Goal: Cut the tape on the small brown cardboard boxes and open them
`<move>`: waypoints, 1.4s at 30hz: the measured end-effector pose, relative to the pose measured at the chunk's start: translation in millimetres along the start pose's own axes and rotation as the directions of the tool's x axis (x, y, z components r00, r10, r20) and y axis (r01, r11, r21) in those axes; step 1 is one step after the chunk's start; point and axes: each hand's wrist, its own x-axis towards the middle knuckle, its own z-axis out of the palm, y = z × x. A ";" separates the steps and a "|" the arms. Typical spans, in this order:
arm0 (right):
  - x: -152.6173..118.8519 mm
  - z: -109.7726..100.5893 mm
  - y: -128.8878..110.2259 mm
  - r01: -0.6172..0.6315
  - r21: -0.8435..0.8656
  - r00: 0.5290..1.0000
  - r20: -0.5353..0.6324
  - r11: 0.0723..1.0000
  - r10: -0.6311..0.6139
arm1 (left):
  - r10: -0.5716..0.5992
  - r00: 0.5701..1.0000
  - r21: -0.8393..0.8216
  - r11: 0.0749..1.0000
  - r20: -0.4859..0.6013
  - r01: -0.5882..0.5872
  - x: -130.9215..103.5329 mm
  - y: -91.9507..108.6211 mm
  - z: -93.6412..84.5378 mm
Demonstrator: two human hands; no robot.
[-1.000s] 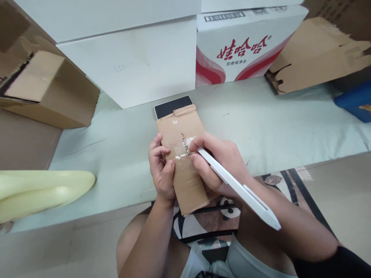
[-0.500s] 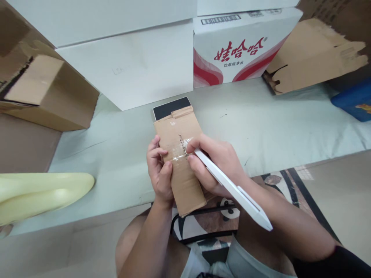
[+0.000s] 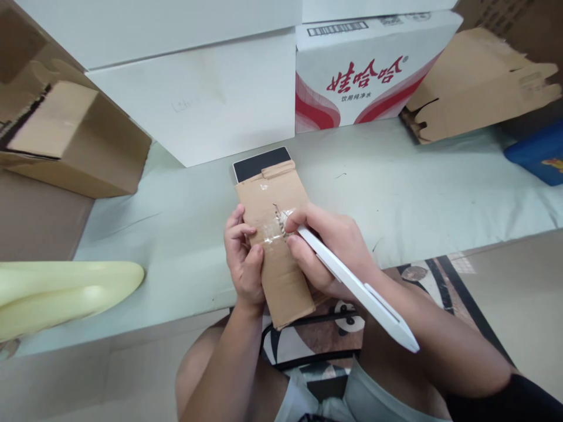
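A flattened piece of brown cardboard (image 3: 285,281), with clear tape and dark marks across its middle, tilts over the table's near edge. My left hand (image 3: 247,258) grips its left side, thumb on top and fingers curled at the edge. In my right hand (image 3: 332,246) is a slim white pen (image 3: 363,293) with a clip, its rear end pointing down to the right. The pen's front end is close to the tape and dark marks; my fingers hide its tip. Beyond the cardboard's far end shows a flat black-faced thing (image 3: 261,164) with a white rim, partly covered.
Big white boxes (image 3: 211,105) and a white-and-red carton (image 3: 369,82) stand along the back of the pale cloth-covered table (image 3: 185,223). Brown boxes (image 3: 92,140) are at left, torn cardboard (image 3: 479,88) and a blue object (image 3: 536,155) at right. A smooth yellow object (image 3: 70,293) lies front left.
Almost nothing differs. The whole view has shifted slightly; both hands keep the same hold, and the pen stays at about the same place on the cardboard.
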 end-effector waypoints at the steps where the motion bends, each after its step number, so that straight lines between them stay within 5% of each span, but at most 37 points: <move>1: 0.1 -0.1 0.1 0.002 -0.002 1.000 0.000 1.000 -0.002 | 0.003 1.000 -0.001 1.000 -0.001 -0.003 0.1 -0.1 -0.1; 42: -2.5 0.9 4.6 0.075 -0.007 0.997 -0.035 0.997 -0.075 | 0.018 1.000 -0.011 1.000 -0.014 -0.018 0.3 -1.4 0.6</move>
